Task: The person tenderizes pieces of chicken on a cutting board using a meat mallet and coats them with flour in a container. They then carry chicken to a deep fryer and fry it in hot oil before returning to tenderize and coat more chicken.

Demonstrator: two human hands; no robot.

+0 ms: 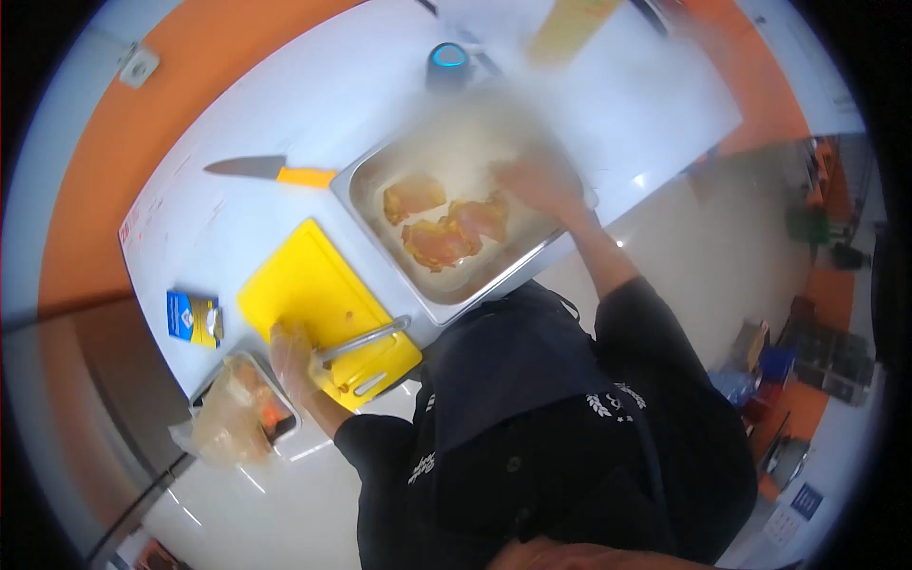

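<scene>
A deep steel tray [456,309] stands before me with several pieces of raw, yellowish chicken [437,243] on its bottom. My right hand [537,180] reaches into the tray's right side, above the meat; haze smears its fingers, so its grip does not show. At the left, my left hand [296,359], in a clear glove, is at the near left edge of a yellow cutting board [309,275]. Beside its thumb side a long metal tool [366,340] lies across the board; whether the fingers grip it is unclear.
A knife [271,172] with a yellow handle lies beyond the board, touching or close to the tray. A blue-and-yellow packet [193,317] sits at left. Near the table edge is a bagged container [242,408] of food. A dark round device [447,66] stands behind the tray.
</scene>
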